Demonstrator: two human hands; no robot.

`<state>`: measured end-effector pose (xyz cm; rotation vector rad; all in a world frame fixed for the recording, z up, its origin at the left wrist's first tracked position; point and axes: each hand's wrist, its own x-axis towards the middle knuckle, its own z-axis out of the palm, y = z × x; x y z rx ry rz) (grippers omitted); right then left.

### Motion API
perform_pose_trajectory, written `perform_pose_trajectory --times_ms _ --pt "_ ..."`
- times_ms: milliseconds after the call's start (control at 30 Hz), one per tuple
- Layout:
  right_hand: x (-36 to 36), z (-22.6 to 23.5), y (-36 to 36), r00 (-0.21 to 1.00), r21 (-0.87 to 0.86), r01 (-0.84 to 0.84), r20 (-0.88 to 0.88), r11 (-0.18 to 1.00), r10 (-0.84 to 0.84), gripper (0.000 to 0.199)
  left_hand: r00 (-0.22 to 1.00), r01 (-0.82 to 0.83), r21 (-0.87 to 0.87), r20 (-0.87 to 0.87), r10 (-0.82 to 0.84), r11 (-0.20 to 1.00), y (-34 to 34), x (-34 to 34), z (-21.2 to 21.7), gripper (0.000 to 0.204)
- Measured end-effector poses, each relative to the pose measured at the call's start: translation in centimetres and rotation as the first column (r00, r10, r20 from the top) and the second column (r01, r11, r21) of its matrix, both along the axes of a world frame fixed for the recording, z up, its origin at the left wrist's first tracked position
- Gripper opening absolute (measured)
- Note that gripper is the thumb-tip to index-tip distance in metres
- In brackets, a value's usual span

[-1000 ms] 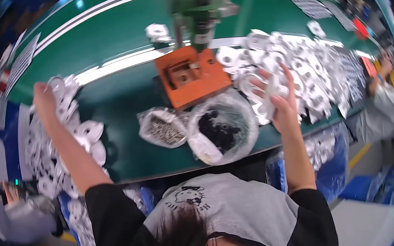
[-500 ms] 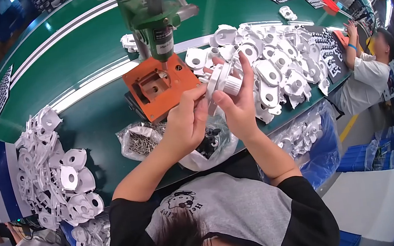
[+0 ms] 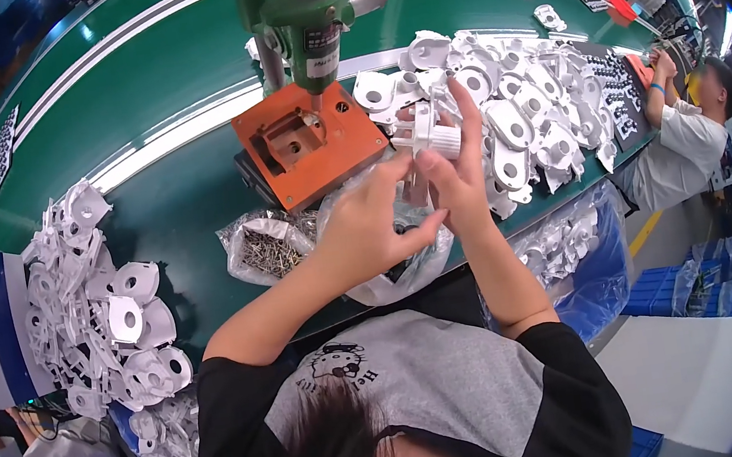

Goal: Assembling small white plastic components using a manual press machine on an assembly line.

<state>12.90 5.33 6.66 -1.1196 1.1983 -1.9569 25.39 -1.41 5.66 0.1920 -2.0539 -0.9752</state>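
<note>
we hold a white part (image 3: 430,135) up in our right hand (image 3: 461,174), fingers wrapped round its ribbed end, thumb meeting our left hand (image 3: 366,228) just below it. the left hand's fingers are pressed together against the right thumb; we cannot tell whether they pinch anything. the part hangs above the desk (image 3: 169,208), clear of it. just beyond our left hand sits an orange fixture (image 3: 314,147) under a green press (image 3: 301,15). left of that hand lies a bag of screws (image 3: 265,246); under both hands a clear bag (image 3: 390,271). right of our right hand a heap of white parts (image 3: 527,115) spreads. far left, another pile (image 3: 103,300). far right a person (image 3: 683,140) works.
</note>
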Motion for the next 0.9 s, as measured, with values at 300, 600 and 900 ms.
perform_pose_trajectory --times_ms 300,600,900 --pt "-1.0 -2.5 0.4 0.997 0.132 -0.069 -0.022 0.989 0.072 0.068 0.983 -0.16 0.353 0.147 0.114 0.922 -4.6 0.8 1.7 0.019" --pt "-1.2 -5.8 4.0 0.557 0.663 0.213 -0.686 0.717 0.468 0.028 0.833 -0.416 0.282 0.499 0.238 0.865 -15.2 3.0 -3.0 0.033" --pt "-1.7 -6.5 4.3 0.574 0.679 0.206 -0.667 0.705 0.475 0.021 0.707 -0.63 -0.1 0.336 0.622 0.77 -13.7 1.0 -4.6 0.026"
